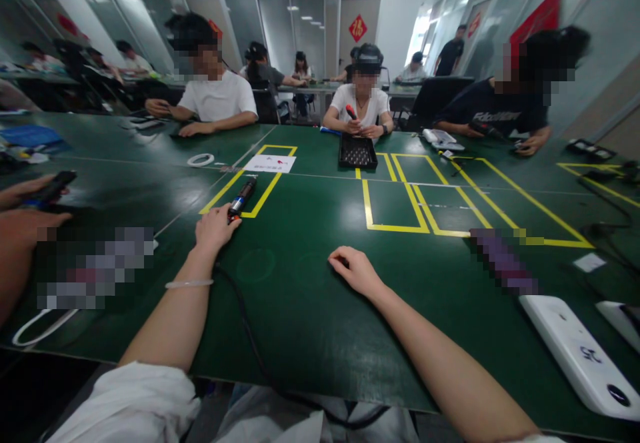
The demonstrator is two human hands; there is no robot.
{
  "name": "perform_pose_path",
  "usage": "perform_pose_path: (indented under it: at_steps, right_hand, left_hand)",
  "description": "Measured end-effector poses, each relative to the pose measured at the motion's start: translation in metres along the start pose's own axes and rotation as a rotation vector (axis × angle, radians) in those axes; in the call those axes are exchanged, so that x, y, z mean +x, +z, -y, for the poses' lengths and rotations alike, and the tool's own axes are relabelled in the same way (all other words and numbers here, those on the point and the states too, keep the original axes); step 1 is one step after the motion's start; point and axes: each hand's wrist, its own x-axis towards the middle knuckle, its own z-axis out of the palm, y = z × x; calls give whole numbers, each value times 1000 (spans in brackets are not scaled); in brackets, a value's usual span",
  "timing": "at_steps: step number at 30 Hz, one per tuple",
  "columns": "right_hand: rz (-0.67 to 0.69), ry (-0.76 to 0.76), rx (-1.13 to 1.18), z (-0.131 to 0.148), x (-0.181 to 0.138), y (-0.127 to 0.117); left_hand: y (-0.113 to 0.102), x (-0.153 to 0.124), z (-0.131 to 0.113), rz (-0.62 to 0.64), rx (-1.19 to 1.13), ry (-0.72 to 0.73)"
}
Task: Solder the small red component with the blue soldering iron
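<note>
My left hand [215, 228] reaches forward on the green table [320, 296] and its fingers touch the near end of a black and red electric screwdriver [243, 198], which lies across a yellow tape line. A black cable [250, 343] runs from the tool back under my left forearm to the table's near edge. A thin bracelet sits on my left wrist. My right hand [354, 270] rests on the table's middle with its fingers curled loosely under, holding nothing visible.
Yellow taped rectangles [400, 203] mark the table. A black tray [357, 152] and a white card [270, 163] lie farther off, a white tape ring [201, 159] at the left. White devices [580, 353] sit at the right. Other people sit around the table; another person's hand [30, 193] holds a dark tool at left.
</note>
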Motion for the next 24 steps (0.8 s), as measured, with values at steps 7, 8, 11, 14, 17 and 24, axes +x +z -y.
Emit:
perform_pose_path:
  at_steps: [7,8,11,14,17,24]
  right_hand:
    - [2,1,4,1,0,0]
    - [4,-1,5,2,1,0]
    - [8,-2,3,2,1,-1]
    - [11,10,-16,3,2,-2]
    - [19,9,-19,3,2,0]
    - [38,-16,122,4,0,5]
  left_hand:
    - [-12,-13,-18,-10,23,-75]
    - [-13,-13,-20,-9,24,-94]
    - [-16,-15,-27,-85,3,-110]
    - [-19,-21,-41,-131,-142,-7]
    - [-22,-36,-69,48,-487,256]
    - [-33,-94,-144,596,-880,667]
